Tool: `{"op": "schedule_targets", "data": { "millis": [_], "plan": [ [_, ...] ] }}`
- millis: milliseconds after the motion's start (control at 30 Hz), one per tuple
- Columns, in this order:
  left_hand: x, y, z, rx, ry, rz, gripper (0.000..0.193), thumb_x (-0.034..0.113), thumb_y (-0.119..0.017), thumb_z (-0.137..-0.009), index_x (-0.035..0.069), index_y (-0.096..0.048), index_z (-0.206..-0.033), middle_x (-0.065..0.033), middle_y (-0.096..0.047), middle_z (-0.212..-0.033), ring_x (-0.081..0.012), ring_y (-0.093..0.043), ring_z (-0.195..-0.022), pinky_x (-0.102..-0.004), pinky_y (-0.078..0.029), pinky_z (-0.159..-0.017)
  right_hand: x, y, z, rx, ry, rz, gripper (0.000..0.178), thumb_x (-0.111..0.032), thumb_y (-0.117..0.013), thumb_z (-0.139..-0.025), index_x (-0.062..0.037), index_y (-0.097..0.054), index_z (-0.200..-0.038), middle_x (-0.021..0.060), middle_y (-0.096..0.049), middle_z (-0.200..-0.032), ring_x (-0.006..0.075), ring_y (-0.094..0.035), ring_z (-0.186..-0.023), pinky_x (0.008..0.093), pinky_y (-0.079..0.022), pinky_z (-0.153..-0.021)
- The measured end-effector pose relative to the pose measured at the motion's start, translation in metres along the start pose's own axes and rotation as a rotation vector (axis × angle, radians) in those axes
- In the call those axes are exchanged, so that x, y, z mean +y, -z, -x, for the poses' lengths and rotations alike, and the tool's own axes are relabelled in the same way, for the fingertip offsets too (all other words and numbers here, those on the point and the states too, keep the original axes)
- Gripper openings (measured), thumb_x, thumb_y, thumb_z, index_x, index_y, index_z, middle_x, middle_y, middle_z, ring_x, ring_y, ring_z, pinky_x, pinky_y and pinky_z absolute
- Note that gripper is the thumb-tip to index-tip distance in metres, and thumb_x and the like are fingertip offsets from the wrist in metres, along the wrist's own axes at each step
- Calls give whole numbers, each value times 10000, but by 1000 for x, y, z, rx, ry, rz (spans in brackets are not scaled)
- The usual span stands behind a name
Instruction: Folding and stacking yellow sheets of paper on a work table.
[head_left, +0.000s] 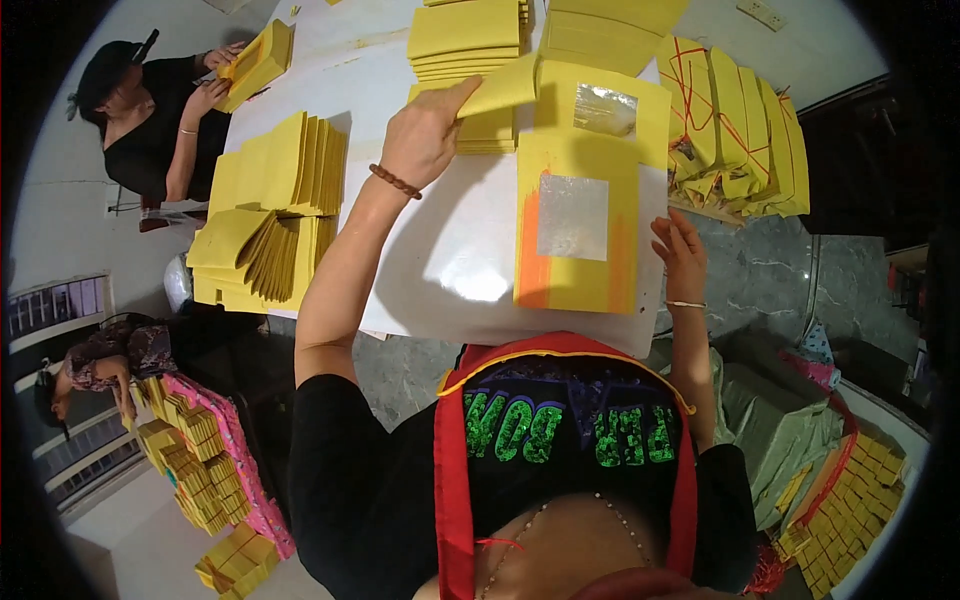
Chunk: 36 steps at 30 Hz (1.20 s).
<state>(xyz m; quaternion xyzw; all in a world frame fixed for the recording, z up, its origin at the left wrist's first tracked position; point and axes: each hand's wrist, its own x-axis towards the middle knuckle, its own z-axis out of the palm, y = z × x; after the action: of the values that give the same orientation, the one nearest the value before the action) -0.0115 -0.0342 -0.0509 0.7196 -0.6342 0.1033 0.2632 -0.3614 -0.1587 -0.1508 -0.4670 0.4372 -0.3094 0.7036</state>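
My left hand (425,130) reaches across the white table, its fingers closed on the edge of a folded yellow paper (502,85). Under and beyond that paper stand stacks of folded yellow paper (463,45). In front of me lies a flat yellow sheet (625,280) with orange bands and a silver foil square (573,218). Another yellow sheet with a silver foil patch (606,108) lies just beyond, partly overlapped by it. By the table's right edge, my right hand (682,248) hangs beside the near sheet, fingers spread and holding nothing.
Fanned yellow bundles (270,215) sit at the table's left edge. A person (150,110) handles a yellow stack at the far left; another person (105,370) is by piled yellow bundles lower left. Red-tied yellow bundles (735,125) stand right of the table (430,270).
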Motion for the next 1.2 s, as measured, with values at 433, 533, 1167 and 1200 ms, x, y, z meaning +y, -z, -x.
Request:
{"op": "schedule_targets", "data": {
  "millis": [433,533,1167,1200],
  "plan": [
    [-80,-107,30,-178,-101,-316,442,97,-556,-752,147,-503,-1188,-49,-550,-1141,-217,-527,-1028,-366,-426,-809,9,-12,-1,38,-22,142,292,-204,-515,-909,-105,-540,-1182,23,-600,-1051,144,-560,-1000,286,-429,-820],
    [-83,-104,29,-250,-67,-265,480,92,-563,-749,144,-481,-1218,-66,-537,-1165,-233,-513,-1052,-378,-417,-833,10,-17,-2,41,-30,156,288,-204,-510,-910,-100,-542,-1177,28,-599,-1051,146,-560,-995,293,-428,-822],
    [-81,-114,47,-295,-84,-263,589,562,-412,-853,268,-339,-1357,-151,-301,-1374,-317,-293,-1241,-471,-239,-1006,16,-20,-10,-17,65,167,278,-170,-522,-902,-67,-549,-1159,43,-599,-1041,141,-570,-956,282,-452,-794],
    [-81,-112,47,-321,-91,-270,569,559,-413,-854,301,-335,-1355,-152,-301,-1372,-323,-292,-1242,-473,-236,-1007,15,-20,-7,-17,74,175,278,-171,-522,-902,-68,-549,-1158,41,-601,-1035,138,-570,-954,282,-451,-796]
  ]
}}
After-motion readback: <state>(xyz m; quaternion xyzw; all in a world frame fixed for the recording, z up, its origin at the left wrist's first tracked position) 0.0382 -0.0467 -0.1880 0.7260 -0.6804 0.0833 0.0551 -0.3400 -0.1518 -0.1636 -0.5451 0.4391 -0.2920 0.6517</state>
